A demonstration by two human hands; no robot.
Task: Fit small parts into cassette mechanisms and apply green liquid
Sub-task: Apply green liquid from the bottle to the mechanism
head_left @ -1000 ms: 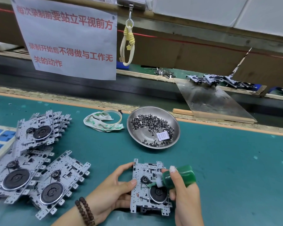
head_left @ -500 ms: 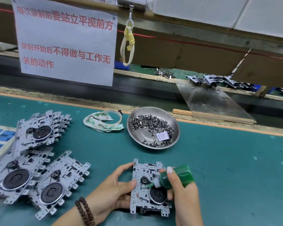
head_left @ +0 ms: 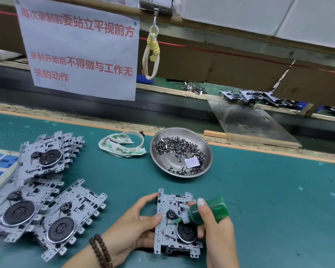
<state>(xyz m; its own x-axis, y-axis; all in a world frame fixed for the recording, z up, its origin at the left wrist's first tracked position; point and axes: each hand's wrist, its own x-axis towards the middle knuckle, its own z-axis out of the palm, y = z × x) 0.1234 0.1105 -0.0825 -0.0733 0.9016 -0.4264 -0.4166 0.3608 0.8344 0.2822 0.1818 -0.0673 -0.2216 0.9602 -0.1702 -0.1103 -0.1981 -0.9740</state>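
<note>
I'm gripping the bottle (head_left: 209, 210) in my right hand (head_left: 217, 236), dabbing green liquid onto the mechanism (head_left: 174, 223). My left hand (head_left: 135, 227) is clasping its edge; next I'm probably needing a light squeeze, nozzle steady.

Factory assy line, conveyor belt (head_left: 162, 111), stacked mechs (head_left: 37, 190), parts dish (head_left: 207, 149)

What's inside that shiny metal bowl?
The metal bowl holds a heap of small dark metal parts, mostly toward its far side and right, plus a small white printed slip. Whatever lies beneath the heap and the slip is covered.
</note>
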